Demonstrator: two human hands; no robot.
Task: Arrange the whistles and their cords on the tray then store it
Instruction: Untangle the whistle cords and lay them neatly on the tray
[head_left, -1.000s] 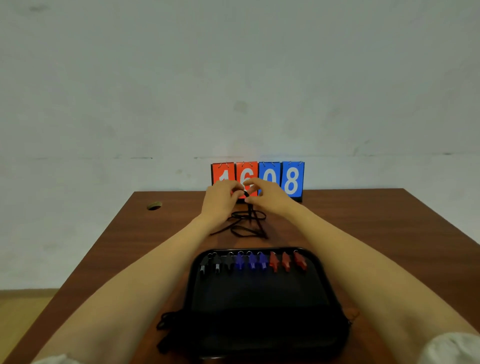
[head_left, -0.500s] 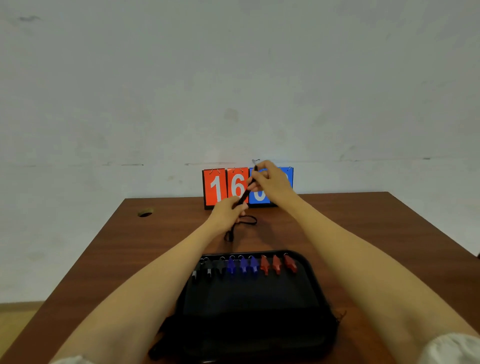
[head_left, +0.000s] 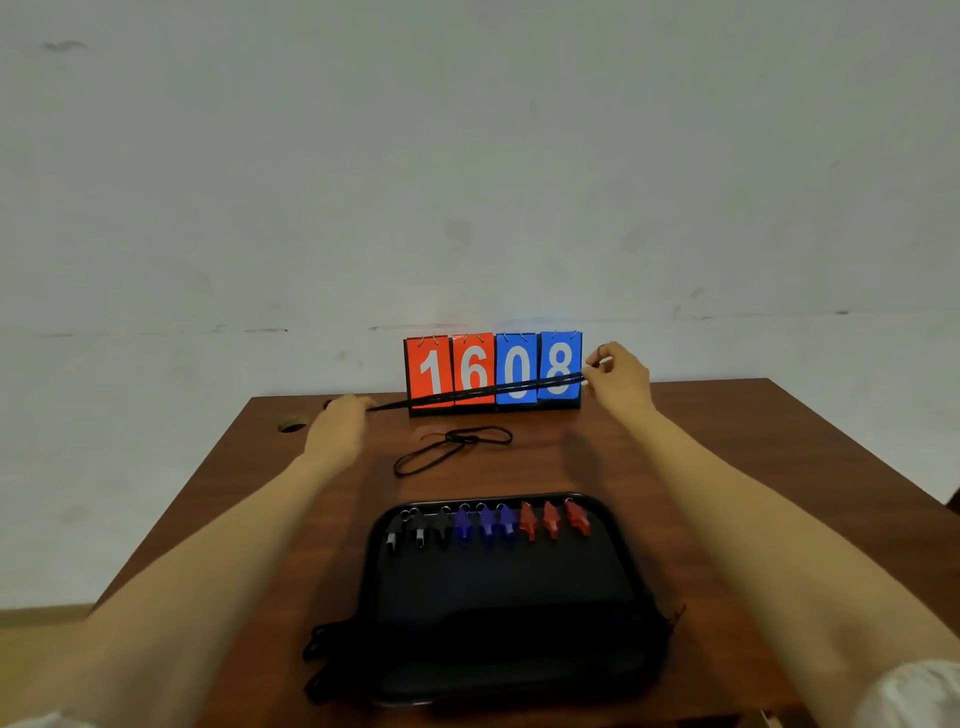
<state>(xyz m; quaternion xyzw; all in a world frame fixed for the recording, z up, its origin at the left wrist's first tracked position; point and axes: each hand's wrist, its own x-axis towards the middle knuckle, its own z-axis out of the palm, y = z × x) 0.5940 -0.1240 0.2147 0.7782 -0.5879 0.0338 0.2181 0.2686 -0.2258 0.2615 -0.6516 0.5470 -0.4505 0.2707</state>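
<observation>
A black tray (head_left: 631, 561) lies on the table in front of me. Along its far edge sits a row of whistles: black ones (head_left: 418, 530) at the left, blue ones (head_left: 485, 525) in the middle, red ones (head_left: 551, 519) at the right. My left hand (head_left: 337, 426) and my right hand (head_left: 618, 376) each pinch one end of a black cord (head_left: 478, 392), which is stretched taut between them in front of the scoreboard. A second black cord (head_left: 452, 447) lies loosely looped on the table beyond the tray.
A flip scoreboard (head_left: 493, 371) reading 1608 stands at the table's far edge against the wall. More dark cords (head_left: 322, 636) hang off the tray's near left corner. A round hole (head_left: 291, 423) is in the brown table (head_left: 727, 467) at the far left.
My hands were together at the table's middle holding the cord. They have drawn apart, left hand leftward and right hand rightward, pulling the cord straight. One cord stays on the table.
</observation>
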